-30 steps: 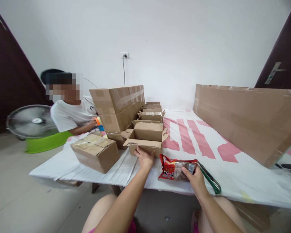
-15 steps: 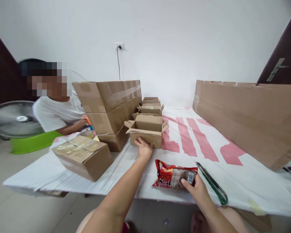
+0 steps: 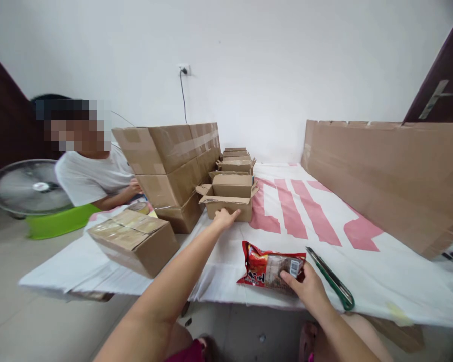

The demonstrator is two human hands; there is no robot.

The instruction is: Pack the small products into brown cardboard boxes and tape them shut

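Observation:
A small cardboard box [image 3: 230, 207] stands with its top flaps spread, at the front of a row. My left hand [image 3: 225, 220] presses against its near wall, thumb stretched out to the right, not wrapped round anything. Lower down, my right hand [image 3: 305, 285] grips the right end of a red food packet [image 3: 266, 269], with the thumb on top and the fingers partly hidden behind. The packet has a clear window showing brown contents and a barcode. Just right of that hand a green utility knife [image 3: 332, 281] lies on the white-covered table [image 3: 377, 286].
Behind the front box are more open boxes [image 3: 236, 165]. Taped cartons [image 3: 173, 171] are stacked to their left, with a single closed carton [image 3: 134, 241] nearer. A large cardboard sheet [image 3: 381, 176] borders the right. A co-worker [image 3: 86, 176] sits at left beside a fan [image 3: 30, 187].
My left hand and the front box have shifted slightly away from me, the box closer to the row behind. The packet stays in my right hand, and the view has moved a little.

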